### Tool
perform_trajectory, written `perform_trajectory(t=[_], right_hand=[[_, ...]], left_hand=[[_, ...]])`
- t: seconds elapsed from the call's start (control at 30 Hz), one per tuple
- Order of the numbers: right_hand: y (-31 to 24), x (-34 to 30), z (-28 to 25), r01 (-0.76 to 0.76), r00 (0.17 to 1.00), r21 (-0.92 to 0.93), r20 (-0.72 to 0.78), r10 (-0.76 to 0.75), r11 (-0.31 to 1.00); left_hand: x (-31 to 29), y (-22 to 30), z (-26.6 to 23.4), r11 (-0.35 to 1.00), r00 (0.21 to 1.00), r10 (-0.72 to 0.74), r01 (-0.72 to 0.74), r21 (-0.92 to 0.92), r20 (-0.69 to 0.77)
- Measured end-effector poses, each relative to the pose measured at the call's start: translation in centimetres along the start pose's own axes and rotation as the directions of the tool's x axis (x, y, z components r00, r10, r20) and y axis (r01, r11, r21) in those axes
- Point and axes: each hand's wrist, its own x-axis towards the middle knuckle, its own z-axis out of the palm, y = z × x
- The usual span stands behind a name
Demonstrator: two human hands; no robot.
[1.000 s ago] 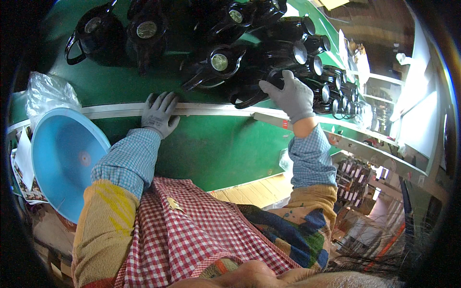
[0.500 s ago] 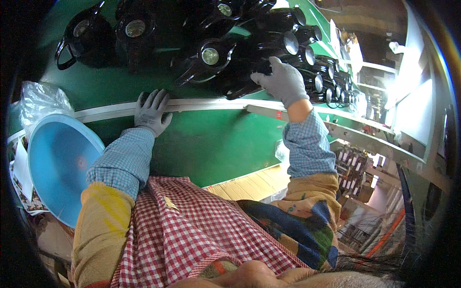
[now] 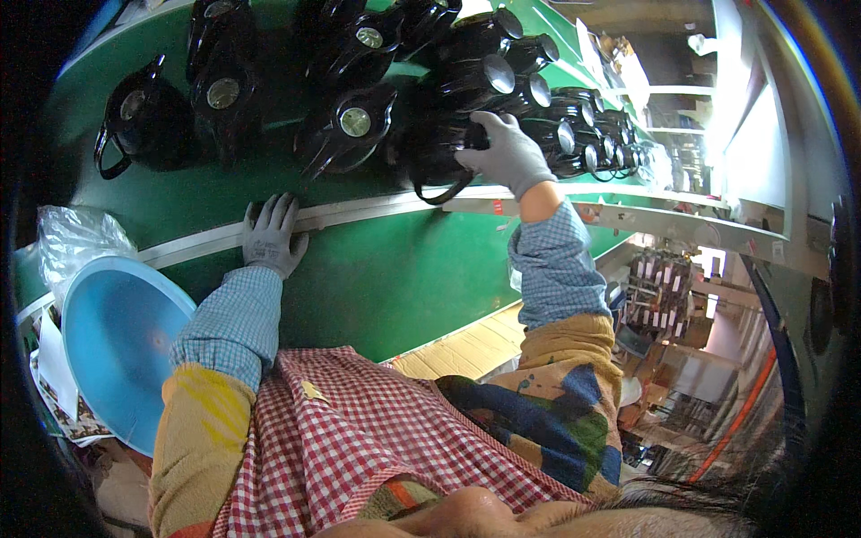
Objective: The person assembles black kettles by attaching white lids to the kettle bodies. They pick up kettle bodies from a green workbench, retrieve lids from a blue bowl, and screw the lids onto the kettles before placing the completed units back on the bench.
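My right hand, in a grey glove, grips the end of a glossy black jug with its thumb and fingers. A loop handle on this jug hangs toward the pale rail at the front edge of the green surface. My gloved left hand lies flat over that rail, fingers stretched out and holding nothing. Beyond it stands a black lidded jug with a round pale disc on top. More such jugs, including one at the left, stand farther back.
Several black jugs with round shiny ends crowd the green surface to the right. At the left are a blue basin and a clear plastic bag. A metal frame runs along the right; cardboard lies below.
The jug at my right hand has shifted, and its handle now hangs nearer the rail. My left hand stays on the rail. The whole view has tilted slightly.
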Motion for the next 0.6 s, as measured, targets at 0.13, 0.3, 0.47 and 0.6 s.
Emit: perform_trajectory(t=[0.13,0.3,0.47,0.6], right_hand=[[2.6,-0.6,-1.4,-0.075,0.997,-0.098,-0.027,0.073,0.992],[5.1,2.6,1.1,-0.229,0.972,-0.113,-0.085,0.221,0.967],[6.6,4.6,3.3,-0.330,0.943,-0.084,-0.069,0.325,0.940],[6.9,5.5,2.5,-0.397,0.917,-0.063,0.015,0.399,0.916]], left_hand=[[-0.2,-0.3,0.5,0.999,0.999,0.015,-0.017,-0.032,-0.043],[-0.1,-0.4,1.0,0.998,0.994,0.026,-0.032,-0.060,-0.104],[-0.3,-0.8,1.5,0.997,0.990,0.039,-0.048,-0.066,-0.136],[-0.4,-0.8,1.2,0.998,0.992,0.028,-0.035,-0.059,-0.121]])
